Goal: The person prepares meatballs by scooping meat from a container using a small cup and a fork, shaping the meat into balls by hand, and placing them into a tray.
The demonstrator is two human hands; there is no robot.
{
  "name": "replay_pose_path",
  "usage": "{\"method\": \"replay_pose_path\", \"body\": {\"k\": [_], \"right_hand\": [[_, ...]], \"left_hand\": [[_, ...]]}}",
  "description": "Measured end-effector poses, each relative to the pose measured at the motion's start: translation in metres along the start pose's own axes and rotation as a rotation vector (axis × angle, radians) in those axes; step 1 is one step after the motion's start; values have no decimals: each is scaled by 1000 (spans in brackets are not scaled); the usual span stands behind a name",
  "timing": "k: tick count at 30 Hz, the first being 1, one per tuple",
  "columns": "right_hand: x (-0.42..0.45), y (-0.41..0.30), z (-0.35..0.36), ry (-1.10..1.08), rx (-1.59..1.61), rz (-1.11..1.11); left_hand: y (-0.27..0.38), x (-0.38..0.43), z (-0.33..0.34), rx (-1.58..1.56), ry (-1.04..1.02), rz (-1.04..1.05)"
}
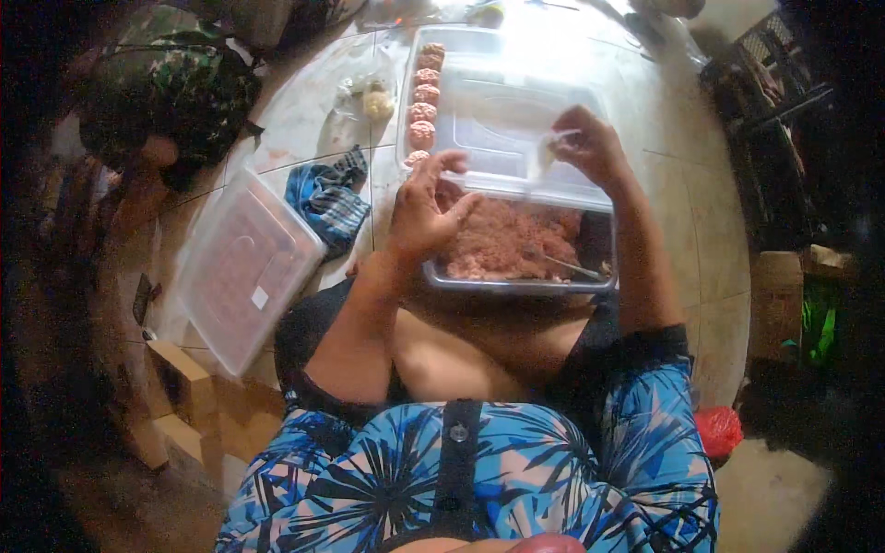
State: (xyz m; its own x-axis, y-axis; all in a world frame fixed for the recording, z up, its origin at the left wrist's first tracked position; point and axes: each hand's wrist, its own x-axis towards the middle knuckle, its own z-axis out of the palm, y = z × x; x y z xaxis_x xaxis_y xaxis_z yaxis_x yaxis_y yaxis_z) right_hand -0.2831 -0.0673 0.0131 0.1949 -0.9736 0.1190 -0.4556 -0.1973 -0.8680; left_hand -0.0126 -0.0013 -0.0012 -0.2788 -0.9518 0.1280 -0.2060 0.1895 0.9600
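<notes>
A clear plastic tub (522, 283) before me holds a reddish-brown crumbly mass (508, 238), with a metal spoon or similar utensil (574, 265) lying in its right part. Behind the tub is a shallow clear plastic tray or lid (477, 117) with a column of several round reddish balls (422, 112) along its left side. My left hand (432, 200) is over the tub's left back corner, fingers apart and curved; a ball partly shows by its fingers. My right hand (588, 148) is raised above the tray's right part, fingertips pinched on a small translucent plastic piece (553, 148), somewhat blurred.
A lidded plastic box (252, 269) lies at the left, beside a crumpled blue checked cloth (330, 200). A plastic bag with yellowish contents (378, 102) lies further back. At the far left is a camouflage-patterned item (173, 83); a red bag (719, 434) is at the right.
</notes>
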Motion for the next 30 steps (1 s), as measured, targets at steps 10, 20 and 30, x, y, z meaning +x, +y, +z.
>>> {"method": "replay_pose_path", "body": {"k": [10, 20, 30], "right_hand": [[-87, -58, 32, -77, 368, -95], [-114, 39, 51, -196, -59, 911], [-116, 77, 46, -205, -176, 847]], "left_hand": [[-2, -9, 30, -416, -282, -13], [-1, -1, 3, -201, 124, -7], [0, 0, 9, -151, 159, 3]]}}
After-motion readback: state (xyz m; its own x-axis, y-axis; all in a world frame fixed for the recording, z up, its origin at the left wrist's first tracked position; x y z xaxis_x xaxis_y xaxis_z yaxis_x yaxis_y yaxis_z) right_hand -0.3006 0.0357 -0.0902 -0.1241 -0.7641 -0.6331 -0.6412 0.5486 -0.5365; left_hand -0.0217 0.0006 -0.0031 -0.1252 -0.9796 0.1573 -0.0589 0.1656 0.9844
